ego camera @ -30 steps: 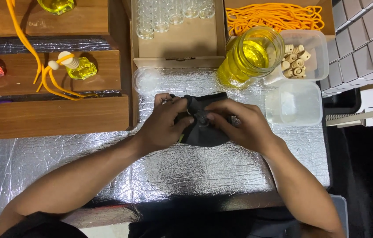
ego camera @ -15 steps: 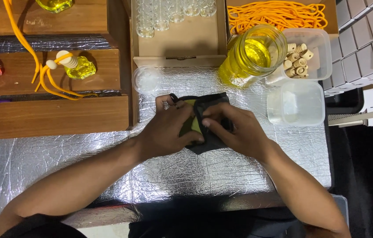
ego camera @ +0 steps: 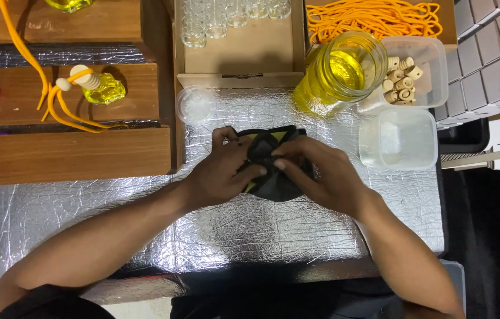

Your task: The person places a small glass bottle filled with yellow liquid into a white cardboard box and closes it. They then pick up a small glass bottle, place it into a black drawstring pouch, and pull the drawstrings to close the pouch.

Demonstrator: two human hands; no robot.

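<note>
Head view: both hands, left hand (ego camera: 217, 174) and right hand (ego camera: 327, 177), are pinching a crumpled black cloth (ego camera: 273, 177) together. Just beyond the right one, an open glass jar of yellow liquid (ego camera: 338, 74) is sitting close, so a careless elbow is probably risking a spill.

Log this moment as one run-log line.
left hand: grips black cloth | right hand: pinches same cloth | surface: foil-covered table | nearby: jar of yellow liquid, empty clear tub

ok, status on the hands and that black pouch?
Left hand and right hand both gripping black pouch. Pouch on foil mat. Nothing in the way.
</note>
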